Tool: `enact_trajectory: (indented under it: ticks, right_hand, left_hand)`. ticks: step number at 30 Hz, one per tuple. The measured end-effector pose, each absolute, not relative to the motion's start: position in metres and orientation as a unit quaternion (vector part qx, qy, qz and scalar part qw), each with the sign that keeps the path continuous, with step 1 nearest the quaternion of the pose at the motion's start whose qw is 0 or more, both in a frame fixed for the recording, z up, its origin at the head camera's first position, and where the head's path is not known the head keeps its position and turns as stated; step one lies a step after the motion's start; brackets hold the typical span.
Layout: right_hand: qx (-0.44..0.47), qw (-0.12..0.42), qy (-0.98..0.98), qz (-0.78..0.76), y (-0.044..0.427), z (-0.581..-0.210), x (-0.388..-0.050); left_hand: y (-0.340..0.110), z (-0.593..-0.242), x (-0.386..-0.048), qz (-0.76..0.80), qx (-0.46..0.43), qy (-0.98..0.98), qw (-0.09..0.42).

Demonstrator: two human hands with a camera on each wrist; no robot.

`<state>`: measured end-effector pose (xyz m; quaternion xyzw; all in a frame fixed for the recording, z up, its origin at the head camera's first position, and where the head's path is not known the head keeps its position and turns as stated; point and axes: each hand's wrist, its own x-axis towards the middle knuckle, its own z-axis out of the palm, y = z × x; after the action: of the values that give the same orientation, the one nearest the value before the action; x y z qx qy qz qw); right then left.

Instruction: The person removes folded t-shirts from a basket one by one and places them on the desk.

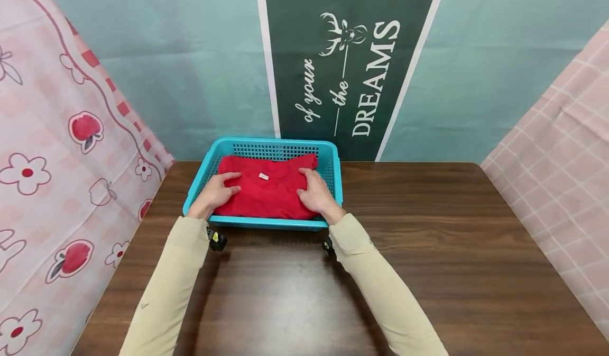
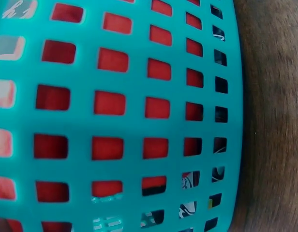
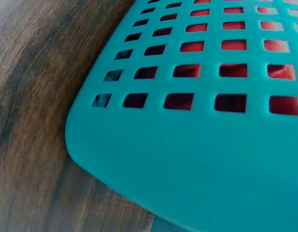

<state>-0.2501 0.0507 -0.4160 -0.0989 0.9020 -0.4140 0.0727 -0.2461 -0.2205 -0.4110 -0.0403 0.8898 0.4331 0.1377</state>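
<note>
A folded red shirt (image 1: 268, 192) with a small white neck label lies inside a turquoise plastic basket (image 1: 276, 222). My left hand (image 1: 216, 192) reaches over the basket's left side and rests on the shirt's left end; the thumb and a finger that show are fairly straight. On the opposite end rests my right hand (image 1: 317, 193), its visible thumb and finger pointing inward across the cloth. The other fingers of both hands are hidden. Both wrist views show the basket's perforated wall (image 2: 132, 125) with red cloth behind the holes, and no hand.
The basket stands at the back edge of a dark brown wooden table (image 1: 428, 250). Behind it hangs a green curtain (image 1: 190, 70) with white lettering. Pink patterned cloth (image 1: 57, 176) hangs at the left, and pink checked cloth (image 1: 556, 134) at the right.
</note>
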Motion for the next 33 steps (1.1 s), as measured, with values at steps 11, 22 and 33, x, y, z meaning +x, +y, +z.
enact_trajectory:
  ticks: [11,22,33]
  right_hand:
    - [-0.100,0.022,0.902,-0.419,0.0487,-0.4162,-0.2472]
    - [-0.121,-0.016,0.893,-0.434,0.0502,-0.4159,-0.2479]
    - [-0.136,-0.051,0.871,-0.470,0.0517,-0.4175,-0.2493]
  left_hand:
    - [-0.2221,-0.4089,-0.2420,0.474,-0.061,0.870,0.123]
    - [-0.2246,-0.4070,-0.2450,0.495,-0.054,0.859,0.117]
    - [-0.2274,-0.4088,-0.2476,0.529,-0.027,0.839,0.127]
